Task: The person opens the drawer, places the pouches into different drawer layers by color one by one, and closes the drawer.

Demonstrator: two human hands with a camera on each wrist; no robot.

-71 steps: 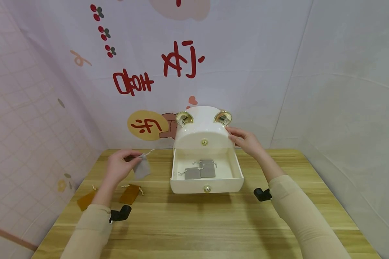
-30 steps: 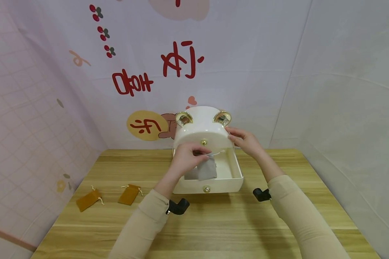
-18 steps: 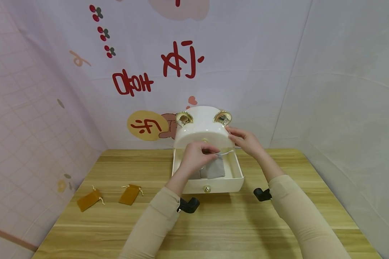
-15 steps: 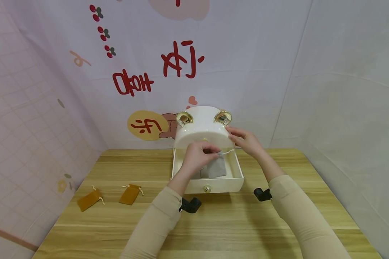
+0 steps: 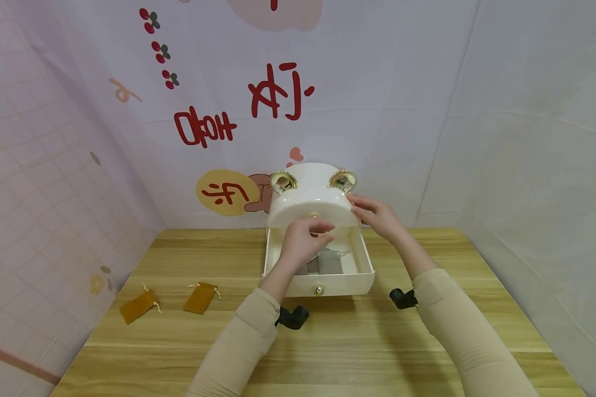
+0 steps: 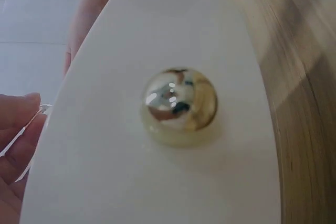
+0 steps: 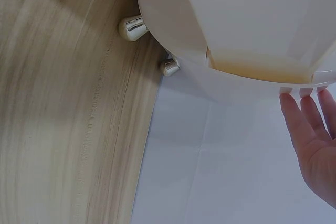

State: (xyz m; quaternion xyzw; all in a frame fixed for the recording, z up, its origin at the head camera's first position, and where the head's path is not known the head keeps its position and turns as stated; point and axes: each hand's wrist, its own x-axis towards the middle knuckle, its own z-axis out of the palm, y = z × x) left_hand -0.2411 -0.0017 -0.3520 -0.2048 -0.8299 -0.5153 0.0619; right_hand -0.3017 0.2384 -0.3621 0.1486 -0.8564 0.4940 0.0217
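A white cabinet [image 5: 307,193] with gold round ears stands at the back of the table, its lower drawer [image 5: 347,285] pulled out. Over the drawer is my left hand [image 5: 300,240], thumb and fingertips apart. Below it a grey drawstring pouch [image 5: 331,262] lies flat on the drawer floor; other grey pouches beside it are partly hidden by the hand. In the left wrist view the drawer's gold knob [image 6: 181,100] fills the middle, with the left fingers at the left edge. My right hand [image 5: 379,218] rests straight fingertips against the cabinet's right side, also seen in the right wrist view.
Two mustard-brown drawstring pouches [image 5: 201,298] lie on the wooden table [image 5: 327,353], left of the cabinet. A printed cloth backdrop [image 5: 377,110] hangs close behind the cabinet. Small gold feet [image 7: 134,28] hold the cabinet off the table.
My left hand carried a grey pouch from the left into the drawer, moved it rightward, then let it go; it now lies flat there. The right hand has stayed on the cabinet.
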